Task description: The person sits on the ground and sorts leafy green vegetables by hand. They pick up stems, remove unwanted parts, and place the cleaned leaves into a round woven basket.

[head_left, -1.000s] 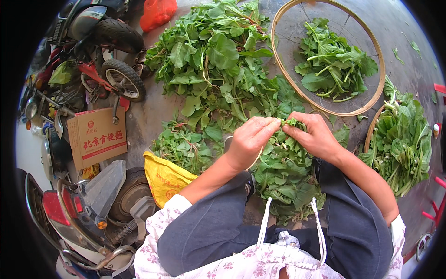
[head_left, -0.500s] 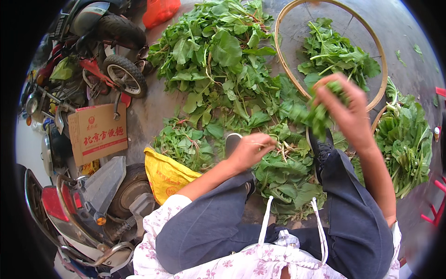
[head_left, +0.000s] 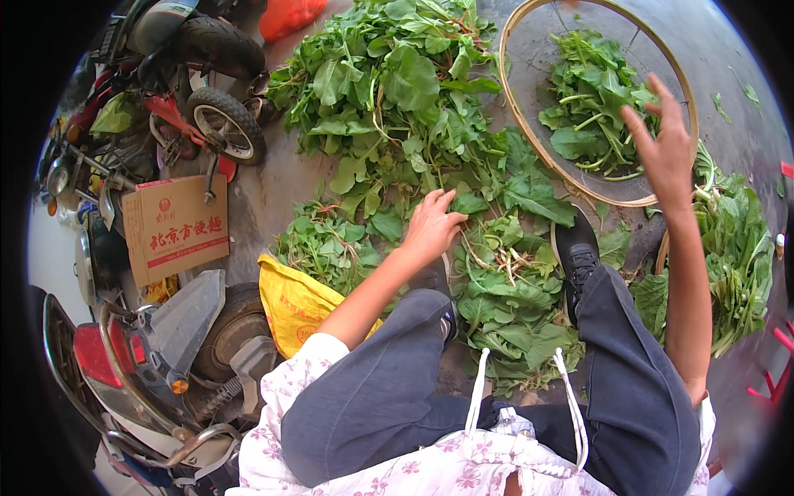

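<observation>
My right hand (head_left: 668,153) is open, fingers spread and nothing in them, above the near right part of a round wooden-rimmed sieve (head_left: 514,107). Inside the sieve lies a heap of leafy greens (head_left: 587,78). My left hand (head_left: 432,225) reaches to the near edge of a large pile of leafy greens (head_left: 389,91), its fingers apart at the leaves. Between my feet is another heap of greens (head_left: 517,310) with pale roots and stems lying on top.
Further bunches of greens (head_left: 736,256) lie to the right. A yellow bag (head_left: 294,306) and a cardboard box (head_left: 176,227) stand at left, beside parked motorbikes (head_left: 157,364) and a small wheel (head_left: 225,126). A red bag (head_left: 289,16) lies at the far left.
My right hand has let go of a bunch of greens and moved right, over the sieve. My left hand has moved forward and left to the large pile, its fingers spreading.
</observation>
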The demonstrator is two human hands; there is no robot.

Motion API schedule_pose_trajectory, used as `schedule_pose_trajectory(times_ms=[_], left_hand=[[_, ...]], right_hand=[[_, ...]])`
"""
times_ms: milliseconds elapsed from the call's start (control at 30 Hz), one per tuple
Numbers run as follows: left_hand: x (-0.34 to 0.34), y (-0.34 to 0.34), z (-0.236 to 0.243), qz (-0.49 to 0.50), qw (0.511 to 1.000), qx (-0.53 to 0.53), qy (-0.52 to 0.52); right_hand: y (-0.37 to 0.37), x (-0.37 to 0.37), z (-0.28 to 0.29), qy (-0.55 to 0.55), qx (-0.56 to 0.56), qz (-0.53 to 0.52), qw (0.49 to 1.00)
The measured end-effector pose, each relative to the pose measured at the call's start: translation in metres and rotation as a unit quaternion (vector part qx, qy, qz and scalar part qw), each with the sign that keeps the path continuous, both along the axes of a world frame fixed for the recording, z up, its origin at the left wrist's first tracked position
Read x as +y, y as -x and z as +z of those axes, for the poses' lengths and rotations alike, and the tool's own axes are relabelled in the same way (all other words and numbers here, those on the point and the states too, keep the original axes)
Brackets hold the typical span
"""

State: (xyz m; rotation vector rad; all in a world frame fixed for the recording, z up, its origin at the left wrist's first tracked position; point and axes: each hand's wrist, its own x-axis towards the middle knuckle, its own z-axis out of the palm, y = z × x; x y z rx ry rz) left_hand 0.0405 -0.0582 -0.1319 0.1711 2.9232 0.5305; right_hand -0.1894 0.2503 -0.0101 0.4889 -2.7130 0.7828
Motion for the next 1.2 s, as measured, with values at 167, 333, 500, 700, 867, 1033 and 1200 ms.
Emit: schedule_pose_trajectory(times_ms=[167, 333, 500, 700, 867, 1033, 1200], left_hand=[[-0.002, -0.004, -0.008, 0.036, 0.997, -0.008, -0.073], [-0.004, -0.002, 0.012, 0.351, 0.683, -0.176, -0.617], [0.004, 0.008, 0.051, 0.364, 0.508, -0.18, -0.76], [0.01, 0.009, 0.055, 0.328, 0.551, -0.188, -0.744], [0.025, 0.01, 0.057, 0.29, 0.622, -0.172, -0.707], [0.037, 0.012, 0.062, 0.264, 0.658, -0.163, -0.686], [0.042, 0.013, 0.06, 0.261, 0.584, -0.21, -0.739]], right_hand=[[-0.038, -0.027, -0.014, 0.118, -0.19, 0.1, 0.97], [-0.056, -0.035, -0.019, 0.213, -0.313, 0.148, 0.914], [-0.067, -0.041, -0.034, 0.237, -0.474, 0.186, 0.828], [-0.102, -0.061, -0.02, 0.184, -0.431, 0.251, 0.847], [-0.109, -0.065, -0.029, 0.135, -0.467, 0.283, 0.826], [-0.115, -0.066, -0.026, 0.098, -0.367, 0.321, 0.867], [-0.121, -0.071, -0.026, 0.055, -0.094, 0.458, 0.882]])
